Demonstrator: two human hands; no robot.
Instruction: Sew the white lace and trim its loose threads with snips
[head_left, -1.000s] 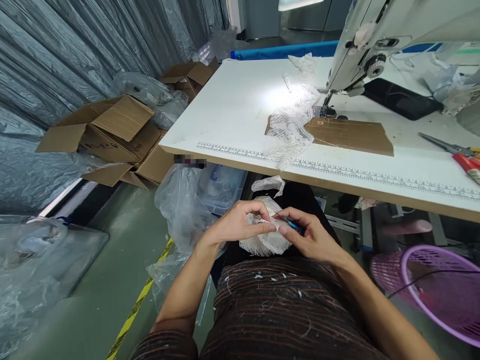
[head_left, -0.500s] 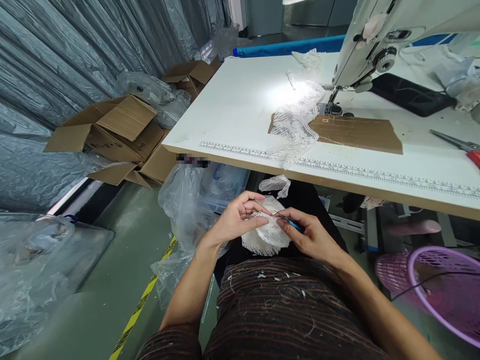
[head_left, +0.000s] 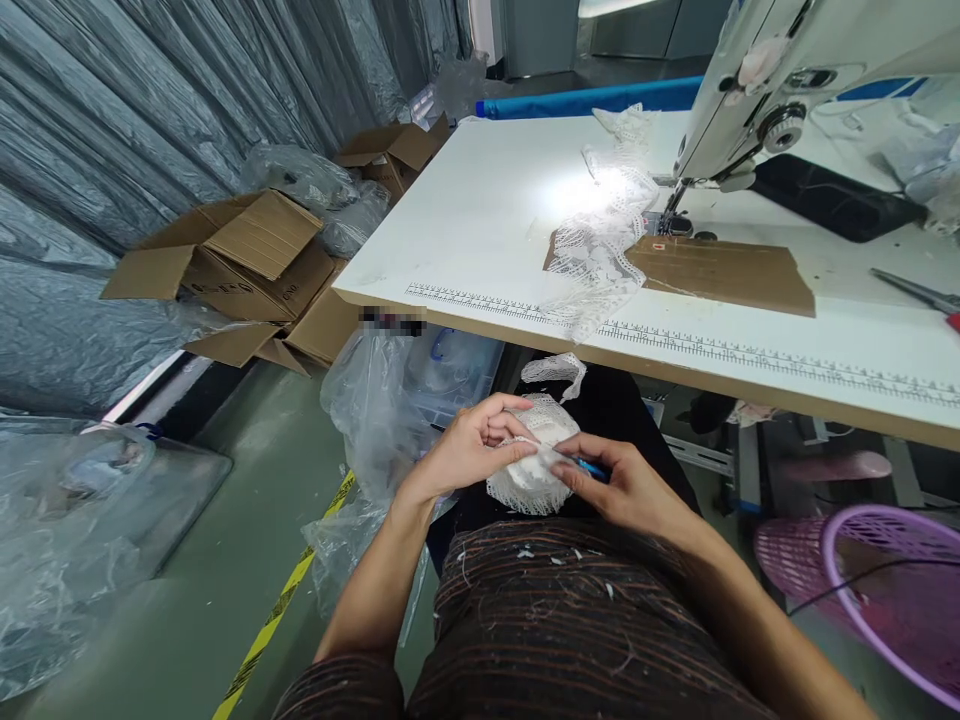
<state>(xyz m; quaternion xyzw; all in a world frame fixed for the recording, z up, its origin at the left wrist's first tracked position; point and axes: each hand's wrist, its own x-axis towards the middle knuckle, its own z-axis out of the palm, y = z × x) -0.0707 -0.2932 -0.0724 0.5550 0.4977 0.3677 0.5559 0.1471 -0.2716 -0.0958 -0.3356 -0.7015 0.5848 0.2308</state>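
Since the bench fills the space ahead, the person works below its edge, presumably for a closer grip. On it stands a sewing machine; brown cardboard lies before it, with white lace trim across one end, perhaps kept within reach. A lacy white piece rests on the lap. Of the hands, the left pinches it, apparently to steady it; the right grips a slim blue tool (tip hidden) against it.
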